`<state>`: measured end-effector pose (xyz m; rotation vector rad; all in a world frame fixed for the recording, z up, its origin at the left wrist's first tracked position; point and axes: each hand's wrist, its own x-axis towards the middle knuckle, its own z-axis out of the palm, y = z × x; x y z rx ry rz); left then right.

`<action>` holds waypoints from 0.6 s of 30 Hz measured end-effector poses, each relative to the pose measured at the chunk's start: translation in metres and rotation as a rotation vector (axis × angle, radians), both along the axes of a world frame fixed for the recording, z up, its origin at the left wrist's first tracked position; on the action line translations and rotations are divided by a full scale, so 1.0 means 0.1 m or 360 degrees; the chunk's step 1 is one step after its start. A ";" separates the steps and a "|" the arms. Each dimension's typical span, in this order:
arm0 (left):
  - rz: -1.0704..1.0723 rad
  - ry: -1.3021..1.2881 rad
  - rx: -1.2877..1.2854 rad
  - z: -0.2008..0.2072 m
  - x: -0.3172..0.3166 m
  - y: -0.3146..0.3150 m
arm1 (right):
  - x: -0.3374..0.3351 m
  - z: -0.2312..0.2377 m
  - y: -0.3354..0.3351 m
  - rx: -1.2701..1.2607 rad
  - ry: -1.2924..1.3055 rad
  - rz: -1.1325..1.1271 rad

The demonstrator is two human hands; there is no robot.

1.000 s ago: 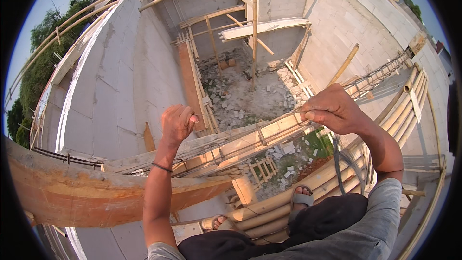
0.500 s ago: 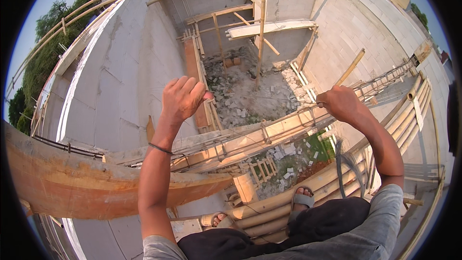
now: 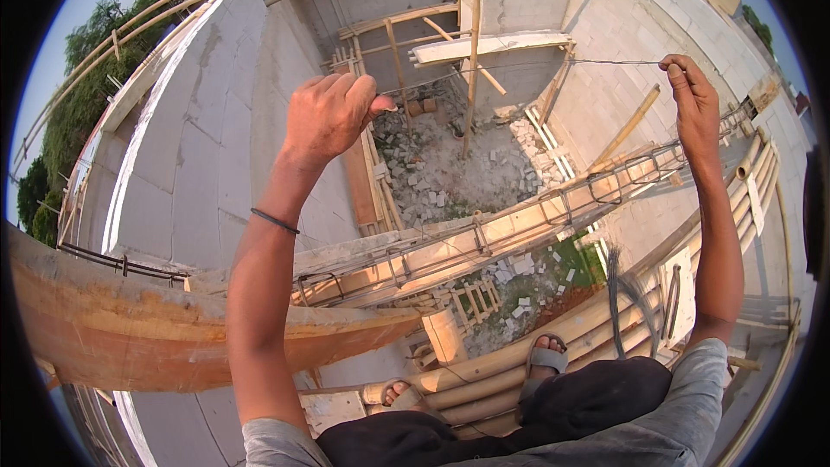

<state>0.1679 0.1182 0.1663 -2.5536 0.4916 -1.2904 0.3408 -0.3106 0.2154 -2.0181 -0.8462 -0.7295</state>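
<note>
"Two hands up. What are they on?"
"A thin wire point(image 3: 605, 61). My right hand point(image 3: 694, 99) pinches it between thumb and fingers; my left hand point(image 3: 333, 117), well apart, is a fist closed around it."
"Where's the wire?"
"Strung through the air between my hands, beyond the rebar cage point(image 3: 482, 239)."
"And your feet point(image 3: 545, 348)?"
"In sandals, on bamboo poles point(image 3: 471, 375)."

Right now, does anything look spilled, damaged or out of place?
Yes: broken pale block pieces lie strewn across the ground below, unlike the evenly laid block wall on the right. Open-toed sandals on round bamboo poles also seem an odd choice this high up.
</note>
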 end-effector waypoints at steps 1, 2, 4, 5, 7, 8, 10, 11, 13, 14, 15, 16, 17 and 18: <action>0.0035 -0.0030 0.0076 0.08 0.05 0.02 | 0.05 -0.04 0.03 -0.0125 -0.0102 -0.0039; 0.0074 -0.0044 0.0144 0.16 0.11 0.07 | 0.06 -0.08 0.05 -0.0204 -0.0131 -0.0155; 0.0114 -0.0064 0.0258 0.24 0.21 0.19 | -0.12 -0.24 0.09 -0.1020 0.0119 -0.0484; 0.0122 -0.0012 0.0318 0.24 0.23 0.27 | -0.27 -0.35 0.12 -0.1394 0.0136 -0.0322; 0.0148 0.0102 0.0431 0.19 0.25 0.44 | -0.62 -0.54 0.21 -0.1894 0.0467 0.0050; 0.0143 0.0136 0.0453 0.12 0.24 0.51 | -0.75 -0.54 0.21 -0.2031 0.0559 0.0506; 0.0133 0.0245 0.0467 -0.07 0.19 0.62 | -0.88 -0.41 0.11 -0.1554 0.0983 0.1245; 0.0134 0.0237 0.0385 -0.16 0.14 0.67 | -0.89 -0.31 0.03 -0.1263 0.1263 0.1523; 0.0074 0.0198 0.0195 -0.32 0.03 0.72 | -0.75 -0.05 -0.18 -0.0715 0.1321 0.1219; 0.0131 0.0224 0.0207 -0.40 0.01 0.71 | -0.68 -0.11 -0.19 -0.0213 0.1181 0.1040; 0.0133 0.0201 0.0207 -0.45 0.00 0.70 | -0.56 -0.11 -0.23 -0.0109 0.1281 0.0604; 0.0113 0.0168 0.0208 -0.49 -0.01 0.67 | -0.43 -0.19 -0.21 -0.0257 0.1178 0.0444; 0.0144 0.0182 0.0239 -0.52 0.01 0.64 | -0.35 -0.31 -0.20 -0.0430 0.1130 0.0194; 0.0151 0.0175 0.0278 -0.53 0.04 0.62 | -0.34 -0.45 -0.21 -0.0852 0.0815 0.0026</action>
